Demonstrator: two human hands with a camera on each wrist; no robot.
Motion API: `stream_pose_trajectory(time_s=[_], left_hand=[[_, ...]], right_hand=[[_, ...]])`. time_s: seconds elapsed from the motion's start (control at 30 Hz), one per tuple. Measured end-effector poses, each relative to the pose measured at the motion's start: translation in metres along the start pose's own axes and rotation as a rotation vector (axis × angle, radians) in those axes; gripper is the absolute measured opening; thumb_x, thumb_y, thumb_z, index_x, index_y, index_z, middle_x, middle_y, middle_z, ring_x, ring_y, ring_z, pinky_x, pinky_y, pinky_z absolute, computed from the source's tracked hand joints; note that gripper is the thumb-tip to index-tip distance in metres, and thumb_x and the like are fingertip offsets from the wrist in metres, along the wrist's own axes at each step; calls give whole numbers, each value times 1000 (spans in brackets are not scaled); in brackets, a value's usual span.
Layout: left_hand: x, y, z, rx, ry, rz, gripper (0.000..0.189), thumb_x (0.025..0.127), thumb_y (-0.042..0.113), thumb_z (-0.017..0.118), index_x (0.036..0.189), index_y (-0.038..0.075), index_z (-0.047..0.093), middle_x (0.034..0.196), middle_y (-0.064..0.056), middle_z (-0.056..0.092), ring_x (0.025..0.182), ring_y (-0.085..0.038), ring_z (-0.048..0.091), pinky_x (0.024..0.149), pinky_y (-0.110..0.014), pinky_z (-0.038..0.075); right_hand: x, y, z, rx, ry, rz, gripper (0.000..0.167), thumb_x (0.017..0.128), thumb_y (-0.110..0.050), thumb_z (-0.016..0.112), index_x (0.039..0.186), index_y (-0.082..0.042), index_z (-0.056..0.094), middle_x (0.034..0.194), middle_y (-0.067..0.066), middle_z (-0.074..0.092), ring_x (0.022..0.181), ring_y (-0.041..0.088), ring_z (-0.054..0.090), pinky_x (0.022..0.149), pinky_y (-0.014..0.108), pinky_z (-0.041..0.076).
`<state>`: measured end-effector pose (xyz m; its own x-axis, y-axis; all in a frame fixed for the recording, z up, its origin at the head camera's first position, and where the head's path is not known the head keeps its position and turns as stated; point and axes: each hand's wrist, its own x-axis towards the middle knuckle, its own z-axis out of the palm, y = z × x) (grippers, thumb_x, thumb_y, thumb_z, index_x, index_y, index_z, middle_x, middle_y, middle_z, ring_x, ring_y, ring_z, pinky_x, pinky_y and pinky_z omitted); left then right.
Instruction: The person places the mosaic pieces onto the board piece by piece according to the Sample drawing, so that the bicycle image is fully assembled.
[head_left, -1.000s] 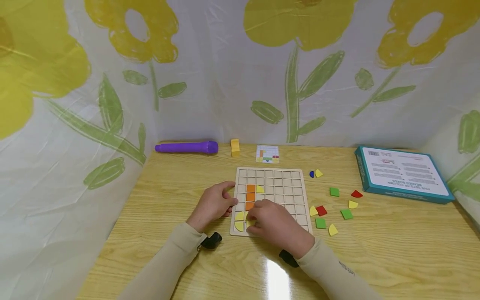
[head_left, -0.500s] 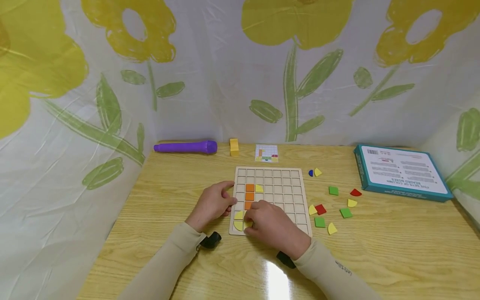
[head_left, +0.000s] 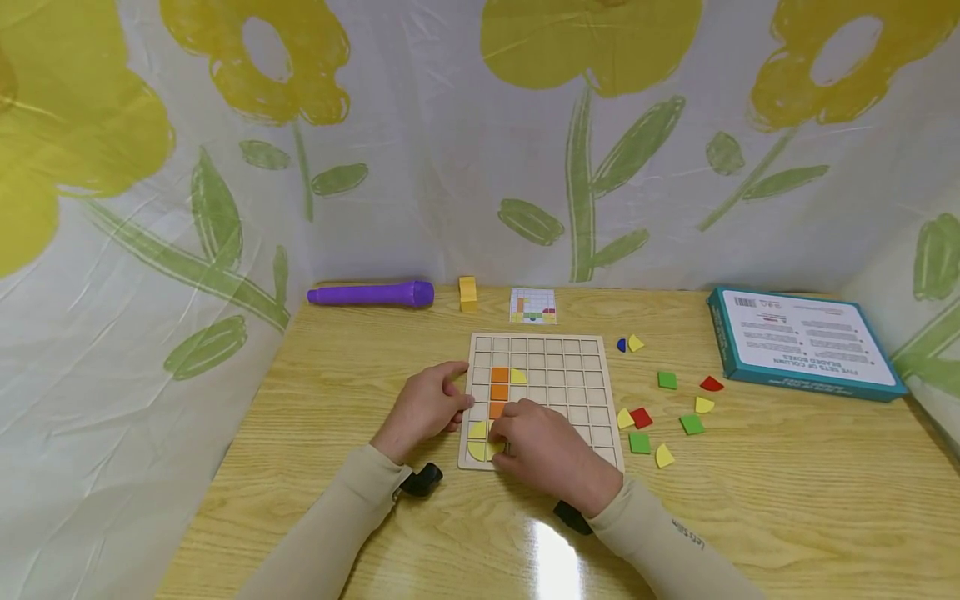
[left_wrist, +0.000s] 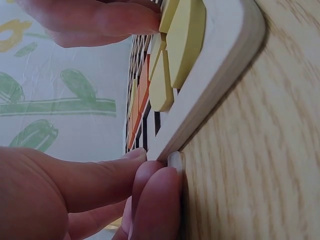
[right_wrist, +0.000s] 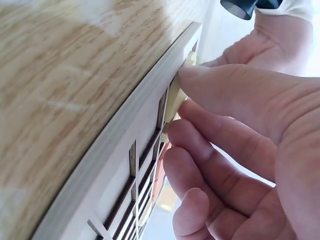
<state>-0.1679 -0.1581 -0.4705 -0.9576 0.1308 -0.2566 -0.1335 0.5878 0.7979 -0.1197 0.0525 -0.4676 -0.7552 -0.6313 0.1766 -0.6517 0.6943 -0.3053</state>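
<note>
A pale wooden grid board point(head_left: 540, 337) lies on the table. My left hand point(head_left: 423, 408) pinches its left edge, the thumb on top and fingers against the side. Near the board's front left corner, my right hand point(head_left: 551, 454) has thumb and fingertips on a yellow quarter-circle tile point(right_wrist: 173, 100), partly hidden by the fingers. Together with other yellow tiles point(left_wrist: 186, 42), it makes a rounded cluster in the corner cells. Orange square tiles point(head_left: 499, 392) form a column behind, with one yellow quarter-circle point(head_left: 518, 377) beside the top one.
Loose green squares point(head_left: 640, 443), a red square point(head_left: 641, 417), a red quarter-circle point(head_left: 712, 383) and yellow quarter-circles point(head_left: 664, 456) lie right of the board. Behind it are a pattern card point(head_left: 533, 306), a yellow block point(head_left: 468, 294) and a purple microphone point(head_left: 371, 293). A teal box point(head_left: 806, 343) lies far right.
The right hand has shifted very slightly left over the yellow tile at the corner. The left hand stays on the board's edge.
</note>
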Motion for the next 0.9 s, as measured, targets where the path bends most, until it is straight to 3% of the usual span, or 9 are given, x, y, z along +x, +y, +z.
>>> stream_pose_trajectory(time_s=[0.63,0.9], left_hand=[[4,-5,0,16,-4,5,64,99,9,78,158,14,55,86,-6,72,63,-17,68,59,-26,57],[4,-5,1,-8,-11,-8,64,99,7,78,159,14,55,91,-9,71,64,-18,68,59,-29,58]], right_hand=[[0,5,-3,22,25,-13,11,83,-8,83,90,-16,85,90,-6,74,85,13,66,71,26,59],[-24,32,-24,60,14,112,10,90,-13,83,99,-13,84,97,-4,75,95,14,68,85,33,62]])
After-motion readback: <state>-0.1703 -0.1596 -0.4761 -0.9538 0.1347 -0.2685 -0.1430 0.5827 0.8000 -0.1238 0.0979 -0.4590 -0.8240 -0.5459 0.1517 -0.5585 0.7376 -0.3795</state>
